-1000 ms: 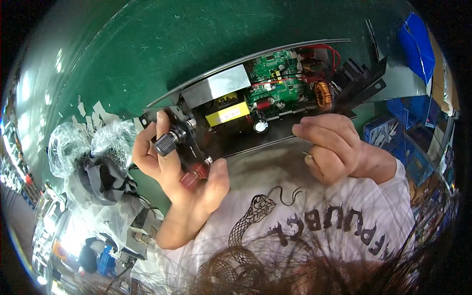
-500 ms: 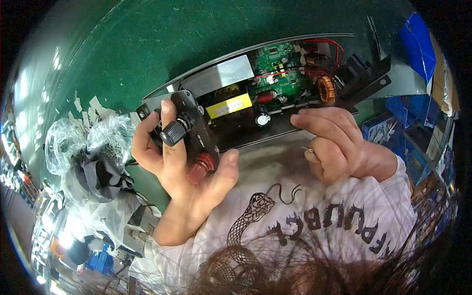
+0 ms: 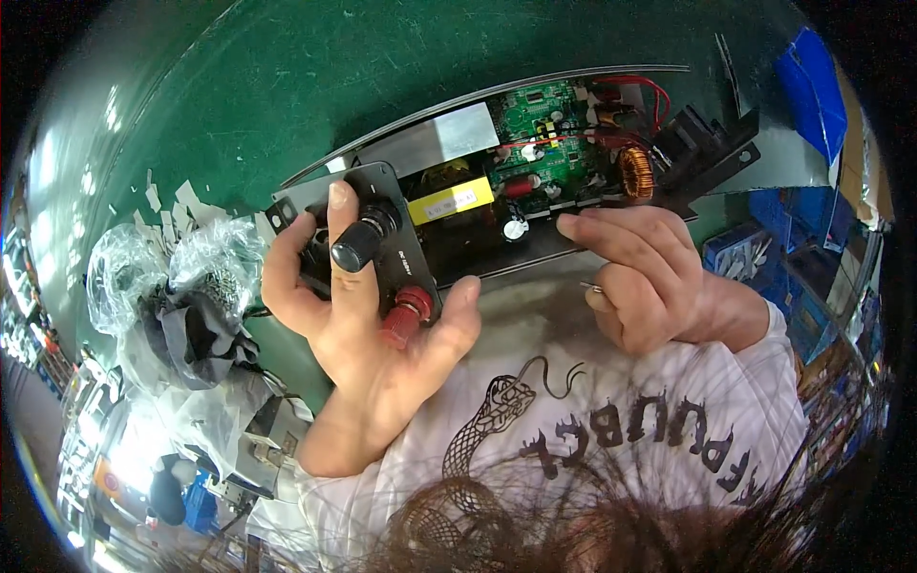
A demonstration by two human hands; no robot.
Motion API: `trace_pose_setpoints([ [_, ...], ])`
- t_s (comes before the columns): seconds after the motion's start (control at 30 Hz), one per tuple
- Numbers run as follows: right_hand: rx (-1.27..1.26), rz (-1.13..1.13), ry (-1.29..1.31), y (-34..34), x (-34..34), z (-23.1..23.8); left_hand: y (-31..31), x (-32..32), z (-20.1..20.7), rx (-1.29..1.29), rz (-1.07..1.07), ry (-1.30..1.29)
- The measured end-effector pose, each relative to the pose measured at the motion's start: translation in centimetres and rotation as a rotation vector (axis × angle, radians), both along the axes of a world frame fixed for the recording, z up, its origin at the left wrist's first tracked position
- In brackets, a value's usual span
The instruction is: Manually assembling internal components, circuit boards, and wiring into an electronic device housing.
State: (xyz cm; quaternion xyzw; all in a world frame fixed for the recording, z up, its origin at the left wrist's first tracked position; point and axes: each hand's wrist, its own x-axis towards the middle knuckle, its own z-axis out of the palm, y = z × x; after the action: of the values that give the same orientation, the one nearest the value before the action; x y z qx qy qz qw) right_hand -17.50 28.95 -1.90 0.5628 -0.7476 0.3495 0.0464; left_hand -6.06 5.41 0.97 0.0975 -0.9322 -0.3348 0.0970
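Note:
In front of me lies an opened power inverter [image 3: 559,229], its black metal case showing a green circuit board [image 3: 535,119], a yellow-wrapped transformer [image 3: 454,202] and a copper coil [image 3: 636,172]. My left hand [image 3: 358,315] grips the black end plate [image 3: 377,177] at the case's left end, fingers spread over its face. A black terminal post [image 3: 361,241] and a red terminal post [image 3: 408,315] stick out between the fingers. My right hand [image 3: 645,277] is curled by the case's near edge, pinching a small metal piece [image 3: 592,286], perhaps a screw; most of it is hidden.
Clear plastic bags [image 3: 215,263] and white paper scraps [image 3: 186,205] lie on the green table [image 3: 239,115] to the left. At the right are blue bins [image 3: 745,253] with small parts and a blue sheet [image 3: 812,86]. Loose red wires [image 3: 661,95] rise at the case's right end.
My left hand and the end plate have shifted slightly right and tilted, so the black terminal post points more toward me. My right hand has barely moved.

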Motion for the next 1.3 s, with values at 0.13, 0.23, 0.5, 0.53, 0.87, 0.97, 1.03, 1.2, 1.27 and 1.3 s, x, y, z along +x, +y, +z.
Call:
trace_pose_setpoints([
  [0.13,-0.030,-0.007,-0.033,0.1,-0.1,-0.2,0.2,-0.2,0.5,-0.087,0.030,-0.045],
  [0.23,-0.037,0.049,-0.085,0.5,-0.5,0.1,0.5,-0.4,0.9,-0.146,0.038,-0.073],
  [0.5,-0.171,-0.014,-0.135,0.7,-0.6,-0.6,0.8,-0.4,0.7,-0.034,0.047,-0.017],
  [0.53,-0.164,-0.026,-0.143,0.7,-0.5,-0.5,0.9,-0.5,1.1,-0.044,0.076,-0.104],
  [0.87,-0.096,-0.008,-0.117,0.8,-0.4,-0.4,1.3,-0.3,0.5,0.088,0.154,-0.100],
  [0.97,-0.103,-0.025,-0.045,0.6,-0.4,-0.6,1.2,-0.4,0.5,-0.005,0.098,-0.078],
  [1.03,-0.121,-0.019,-0.025,0.4,-0.4,-0.7,1.2,-0.5,0.6,-0.028,0.089,-0.072],
  [1.2,-0.127,-0.034,-0.002,0.4,-0.3,-0.9,1.3,-0.6,0.3,-0.030,0.088,-0.061],
  [1.27,-0.123,-0.024,-0.003,0.3,-0.4,-0.9,1.3,-0.6,0.4,-0.113,0.045,-0.045],
  [1.3,-0.138,-0.030,0.005,0.2,-0.3,-1.0,1.7,-0.7,0.5,-0.030,0.109,-0.065],
])
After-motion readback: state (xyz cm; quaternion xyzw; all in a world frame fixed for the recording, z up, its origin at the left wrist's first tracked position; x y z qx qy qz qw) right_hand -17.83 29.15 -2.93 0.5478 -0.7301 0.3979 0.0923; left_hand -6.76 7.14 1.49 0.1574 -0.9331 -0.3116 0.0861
